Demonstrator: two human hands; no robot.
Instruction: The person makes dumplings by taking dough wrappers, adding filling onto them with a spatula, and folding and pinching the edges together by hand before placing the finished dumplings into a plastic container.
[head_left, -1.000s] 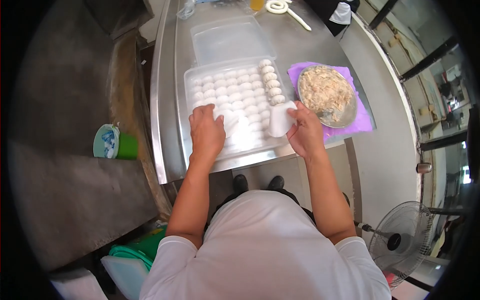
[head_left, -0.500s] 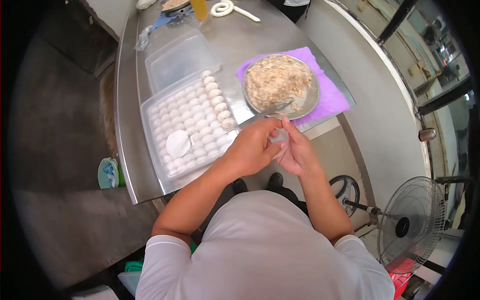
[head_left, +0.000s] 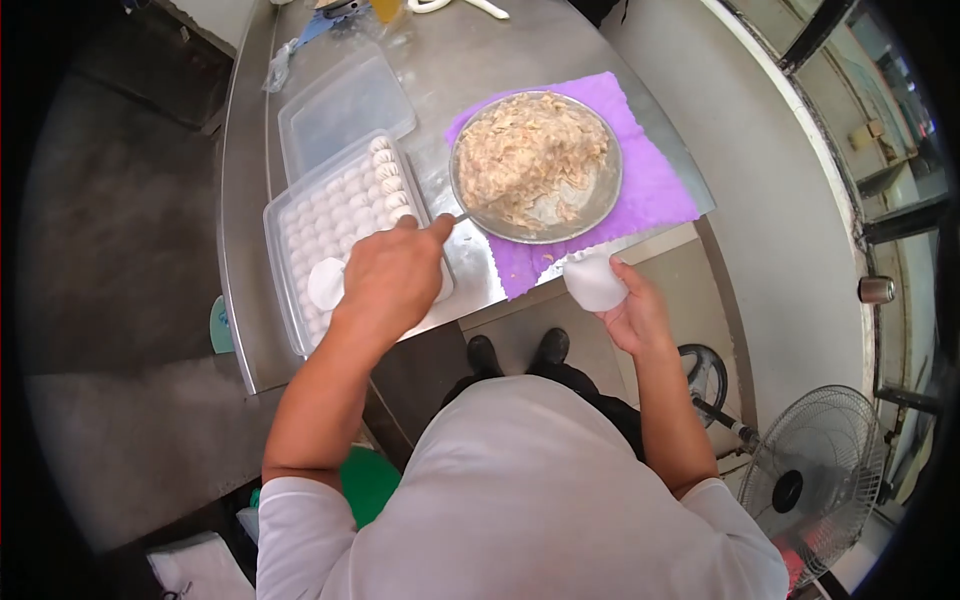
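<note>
My right hand [head_left: 640, 312] is closed on the edge of a thin round white dough wrapper [head_left: 594, 282], held beside the table's front edge below the bowl. My left hand [head_left: 392, 275] is closed over the right side of a clear plastic box [head_left: 288, 318]. From its fingers sticks out the end of a thin metal spatula [head_left: 461, 217], close to the bowl's rim; the rest is hidden by the hand. Rows of round white dumplings [head_left: 335, 215] fill the box, some pleated in the right-hand row. Another wrapper [head_left: 325, 284] lies on top of them.
A metal bowl [head_left: 609, 205] of chunky pale filling [head_left: 530, 150] stands on a purple cloth [head_left: 650, 175]. The box's lid [head_left: 345, 110] lies behind it. A rolled dough rope [head_left: 485, 8] is at the far end. A fan [head_left: 810, 490] stands at my right.
My hands have moved apart: the left went left over the box, drawing the spatula out of the filling. The right moved slightly right with the wrapper, which now shows clearly. The view shifted.
</note>
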